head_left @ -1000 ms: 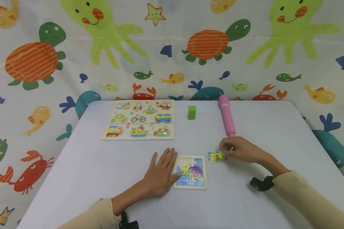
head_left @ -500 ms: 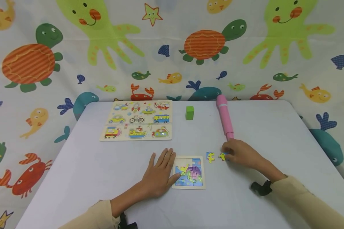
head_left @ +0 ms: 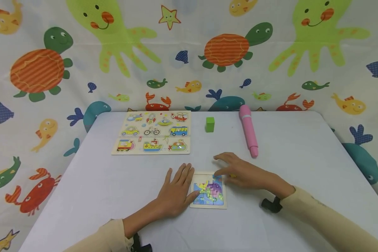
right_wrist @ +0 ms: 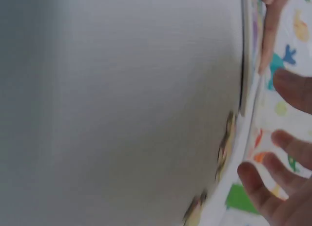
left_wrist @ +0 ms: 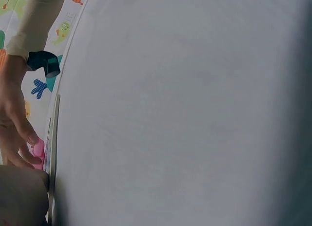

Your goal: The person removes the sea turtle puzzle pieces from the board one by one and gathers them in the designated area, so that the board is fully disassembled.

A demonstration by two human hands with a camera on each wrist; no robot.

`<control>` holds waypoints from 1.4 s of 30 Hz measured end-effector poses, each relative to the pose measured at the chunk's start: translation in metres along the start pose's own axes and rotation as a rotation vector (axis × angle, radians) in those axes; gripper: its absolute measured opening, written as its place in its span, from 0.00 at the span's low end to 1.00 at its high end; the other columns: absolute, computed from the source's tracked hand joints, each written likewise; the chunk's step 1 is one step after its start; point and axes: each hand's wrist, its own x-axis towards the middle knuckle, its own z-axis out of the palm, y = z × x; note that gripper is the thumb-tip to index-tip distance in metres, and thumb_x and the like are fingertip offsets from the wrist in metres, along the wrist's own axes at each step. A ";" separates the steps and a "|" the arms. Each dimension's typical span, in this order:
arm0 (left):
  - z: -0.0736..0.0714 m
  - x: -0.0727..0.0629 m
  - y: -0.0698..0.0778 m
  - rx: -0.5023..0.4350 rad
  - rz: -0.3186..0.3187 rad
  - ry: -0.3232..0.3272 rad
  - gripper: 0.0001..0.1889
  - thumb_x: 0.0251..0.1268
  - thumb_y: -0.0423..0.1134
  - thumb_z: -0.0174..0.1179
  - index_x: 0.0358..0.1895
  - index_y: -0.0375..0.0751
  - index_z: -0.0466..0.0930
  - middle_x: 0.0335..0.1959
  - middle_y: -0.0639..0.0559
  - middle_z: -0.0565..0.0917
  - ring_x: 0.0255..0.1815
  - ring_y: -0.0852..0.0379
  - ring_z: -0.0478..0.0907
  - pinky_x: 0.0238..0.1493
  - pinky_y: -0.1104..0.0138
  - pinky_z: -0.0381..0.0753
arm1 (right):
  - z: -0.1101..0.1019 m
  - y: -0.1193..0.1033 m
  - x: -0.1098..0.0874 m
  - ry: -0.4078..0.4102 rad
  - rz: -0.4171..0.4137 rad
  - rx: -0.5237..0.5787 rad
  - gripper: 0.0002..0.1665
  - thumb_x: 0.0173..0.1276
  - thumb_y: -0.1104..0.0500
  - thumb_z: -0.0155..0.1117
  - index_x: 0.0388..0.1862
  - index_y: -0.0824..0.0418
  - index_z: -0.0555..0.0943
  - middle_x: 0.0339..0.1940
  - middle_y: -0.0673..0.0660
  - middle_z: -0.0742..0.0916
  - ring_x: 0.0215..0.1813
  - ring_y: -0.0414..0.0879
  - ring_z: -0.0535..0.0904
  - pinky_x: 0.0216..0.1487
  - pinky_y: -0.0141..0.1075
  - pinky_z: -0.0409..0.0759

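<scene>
A small wooden jigsaw puzzle tray [head_left: 208,207], partly filled with sea-animal pieces, lies before me in the head view. My left hand [head_left: 174,196] lies flat at its left side, fingers extended and thumb over the edge. Above its right edge my right hand [head_left: 247,173] reaches in from the right. In the right wrist view that hand's fingers [right_wrist: 253,182] are spread, with nothing between them. Loose jigsaw pieces [right_wrist: 226,144] lie on the table under it; in the head view it hides most of them, leaving a bit of yellow piece [head_left: 232,176] showing.
A wooden vehicle peg puzzle [head_left: 151,154] lies at the back left. Behind the jigsaw stands a green block [head_left: 210,125], with a pink cylindrical stick [head_left: 249,131] to its right. A sea-animal cloth [head_left: 176,42] hangs behind the white table [head_left: 82,196].
My right hand has moved left from the loose jigsaw pieces to the tray's right edge, and its fingers have spread. The pink stick's near end is uncovered. My left hand stays put.
</scene>
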 end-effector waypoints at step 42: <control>-0.003 0.003 0.001 0.036 -0.016 -0.022 0.42 0.80 0.62 0.42 0.83 0.36 0.46 0.84 0.42 0.46 0.84 0.43 0.38 0.77 0.37 0.38 | 0.001 0.009 0.038 -0.155 -0.037 0.365 0.12 0.70 0.70 0.65 0.45 0.53 0.85 0.39 0.46 0.84 0.43 0.40 0.77 0.49 0.35 0.80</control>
